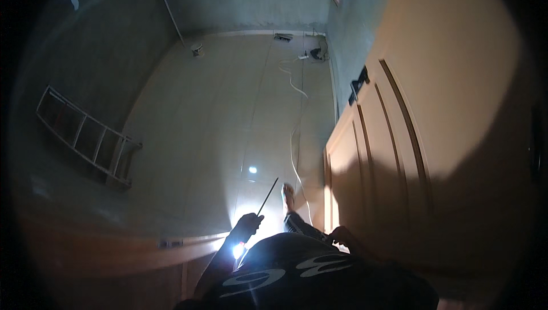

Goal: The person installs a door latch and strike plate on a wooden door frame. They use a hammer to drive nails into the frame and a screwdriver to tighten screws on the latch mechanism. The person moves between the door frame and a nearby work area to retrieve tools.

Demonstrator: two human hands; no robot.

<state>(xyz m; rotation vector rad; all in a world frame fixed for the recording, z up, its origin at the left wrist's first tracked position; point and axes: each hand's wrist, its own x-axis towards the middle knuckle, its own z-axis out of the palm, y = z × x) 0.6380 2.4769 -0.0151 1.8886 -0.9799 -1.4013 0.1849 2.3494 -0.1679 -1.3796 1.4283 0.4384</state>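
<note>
My left hand point(248, 225) is closed around a thin dark rod point(269, 194), whose far end points up and to the right over the tiled floor. The kind of rod cannot be made out. A small bright light point(238, 250) glares beside my left wrist. My right hand point(341, 234) is a dark shape at my right side, close to the lower edge of the brown panelled door point(394, 133). Shadow hides its fingers and anything in them.
A ladder point(85, 133) leans by the left wall. A white cable point(293, 144) runs along the floor from a power strip point(303, 57) past my bare foot point(288, 196). A bucket point(197, 50) stands far left. The door's black handle point(358, 86) juts out on the right.
</note>
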